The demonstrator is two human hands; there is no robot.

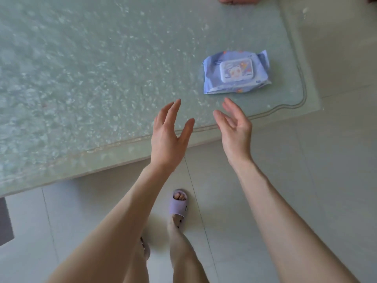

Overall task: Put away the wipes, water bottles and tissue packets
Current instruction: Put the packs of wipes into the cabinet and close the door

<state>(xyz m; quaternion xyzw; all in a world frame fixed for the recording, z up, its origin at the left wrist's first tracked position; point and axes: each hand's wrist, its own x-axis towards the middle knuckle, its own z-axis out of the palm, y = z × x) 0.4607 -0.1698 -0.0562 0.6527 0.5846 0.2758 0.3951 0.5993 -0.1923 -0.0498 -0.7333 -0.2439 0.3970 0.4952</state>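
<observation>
A blue pack of wet wipes (236,72) lies flat, lid up, near the right corner of the frosted glass table (85,78). Both the left hand (170,137) and right hand (235,129) hover over the table's near edge, palms facing each other, fingers straight and spread, holding nothing, just short of the pack.

— What place is this?
— A home: frosted glass table (91,68), cartoon-printed wipes pack (236,72) near its right corner, pale floor tiles (326,160) beside it, a lilac slipper (179,207) just off its near edge.
</observation>
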